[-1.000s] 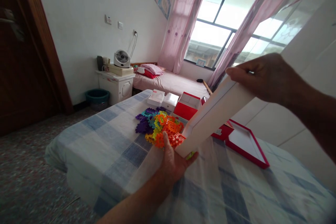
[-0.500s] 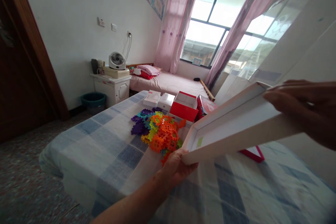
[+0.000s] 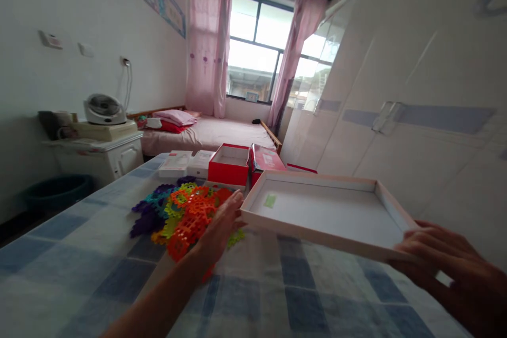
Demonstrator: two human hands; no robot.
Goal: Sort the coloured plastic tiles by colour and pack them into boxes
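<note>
A shallow white box lid (image 3: 317,206), hollow side up with a pale green sticker inside, is held above the bed, spanning between my hands. My right hand (image 3: 443,259) grips its near right corner, fingers over the rim. At the opposite end, my left hand (image 3: 222,224) is against the lid's left side with its fingers stretched along it; its thumb is hidden. Just beyond and left of that hand lies a heap of interlocking plastic pieces (image 3: 194,211) in orange, yellow-green, blue and purple.
Behind the heap stand white boxes (image 3: 174,163), an open red box (image 3: 227,169) and a red-pink box (image 3: 267,161) on the checked bedspread (image 3: 301,296). A white wardrobe (image 3: 415,169) rises at right. A nightstand (image 3: 122,156) with a fan (image 3: 105,108) stands left.
The lid has gone from steeply tilted to nearly level, and its right end has come down with my right hand. My view has turned to the right.
</note>
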